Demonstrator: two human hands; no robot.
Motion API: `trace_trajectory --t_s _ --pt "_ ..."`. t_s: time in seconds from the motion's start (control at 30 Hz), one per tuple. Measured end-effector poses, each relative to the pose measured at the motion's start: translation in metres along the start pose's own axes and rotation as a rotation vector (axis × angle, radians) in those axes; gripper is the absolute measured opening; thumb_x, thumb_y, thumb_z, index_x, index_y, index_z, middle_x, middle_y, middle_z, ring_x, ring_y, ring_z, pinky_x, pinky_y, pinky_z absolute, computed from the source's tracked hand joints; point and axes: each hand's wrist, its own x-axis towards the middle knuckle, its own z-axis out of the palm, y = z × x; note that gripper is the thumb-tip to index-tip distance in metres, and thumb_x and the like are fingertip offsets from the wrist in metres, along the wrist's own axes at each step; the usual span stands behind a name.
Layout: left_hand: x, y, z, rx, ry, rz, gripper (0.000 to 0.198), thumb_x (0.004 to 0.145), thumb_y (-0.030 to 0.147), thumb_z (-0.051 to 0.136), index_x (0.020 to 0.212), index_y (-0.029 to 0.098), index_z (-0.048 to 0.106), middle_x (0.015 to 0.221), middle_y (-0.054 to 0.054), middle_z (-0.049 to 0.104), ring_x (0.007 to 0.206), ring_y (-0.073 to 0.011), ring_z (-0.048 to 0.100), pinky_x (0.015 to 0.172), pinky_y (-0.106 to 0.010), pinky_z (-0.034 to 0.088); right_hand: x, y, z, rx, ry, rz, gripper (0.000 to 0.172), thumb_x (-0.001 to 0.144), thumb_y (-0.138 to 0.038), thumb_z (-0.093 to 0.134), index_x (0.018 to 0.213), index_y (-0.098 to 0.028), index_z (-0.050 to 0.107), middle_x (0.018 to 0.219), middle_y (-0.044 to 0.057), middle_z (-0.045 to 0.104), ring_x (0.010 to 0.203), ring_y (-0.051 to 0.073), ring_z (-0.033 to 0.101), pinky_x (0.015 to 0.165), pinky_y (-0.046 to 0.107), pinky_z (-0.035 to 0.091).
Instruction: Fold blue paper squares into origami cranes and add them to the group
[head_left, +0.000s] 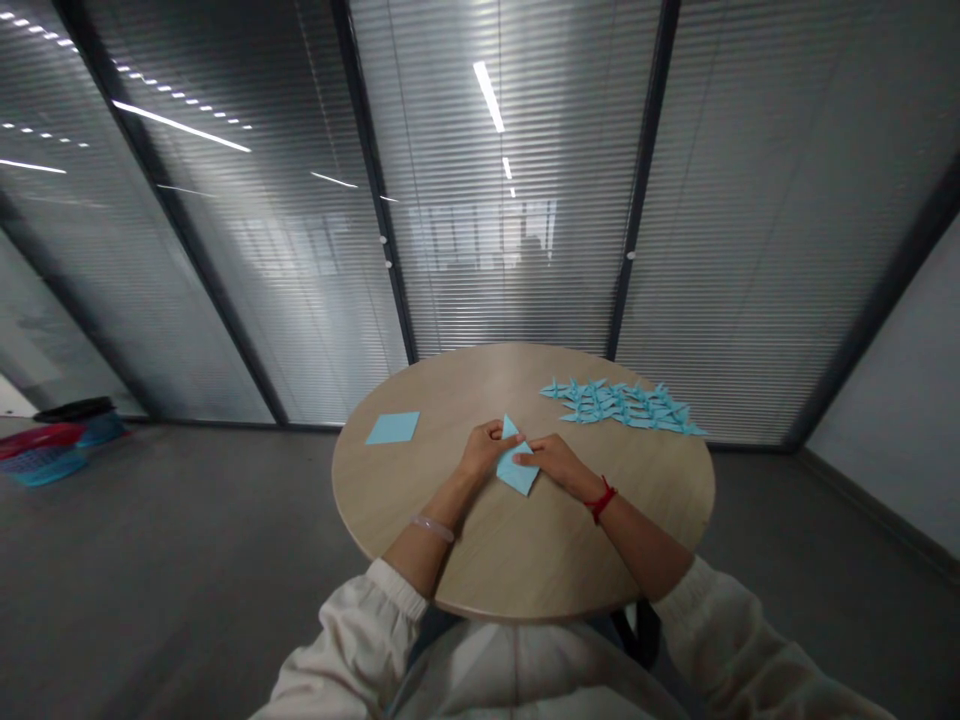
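A light blue folded paper (516,466), kite-shaped, lies on the round wooden table (525,560) in front of me. My left hand (484,450) pinches its left edge with curled fingers. My right hand (551,458) presses on its right side, fingers closed on the fold. A red cord sits on my right wrist and a pale bracelet on my left.
A flat stack of blue paper squares (393,428) lies at the table's left. Several finished blue folded figures (626,405) are laid in rows at the far right. Glass walls with blinds stand behind; coloured baskets (45,450) sit on the floor at left.
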Motion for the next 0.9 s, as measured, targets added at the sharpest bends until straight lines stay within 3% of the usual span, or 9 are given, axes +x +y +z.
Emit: trace_trajectory --t_s 0.37,0.63,0.9 --pt "0.0 0.001 -0.002 0.012 -0.015 -0.006 0.041 0.046 0.039 0.084 0.068 0.012 0.062 0.059 0.0 0.061 0.047 -0.0091 0.052 0.048 -0.021 0.039 0.005 0.005 0.0 0.003 0.021 -0.06 0.046 0.072 -0.056 0.061 0.066 -0.011 0.069 0.059 0.001 0.058 0.061 0.013 0.048 0.057 0.024 0.034" --pt "-0.003 0.002 -0.001 -0.003 -0.045 -0.026 0.044 0.045 0.041 0.085 0.069 0.011 0.063 0.063 -0.003 0.064 0.05 -0.0108 0.055 0.05 -0.022 0.042 0.007 0.015 -0.003 -0.06 0.033 -0.118 0.043 0.073 -0.052 0.06 0.058 -0.012 0.064 0.052 -0.002 0.048 0.053 0.01 0.039 0.053 0.023 0.028" --pt "-0.002 0.002 -0.001 -0.06 0.015 -0.021 0.042 0.044 0.037 0.086 0.068 0.012 0.062 0.062 -0.002 0.064 0.048 -0.0104 0.055 0.049 -0.022 0.043 0.011 0.018 -0.004 -0.063 0.017 -0.138 0.043 0.078 -0.052 0.055 0.062 -0.012 0.063 0.057 -0.001 0.051 0.057 0.011 0.042 0.055 0.023 0.032"
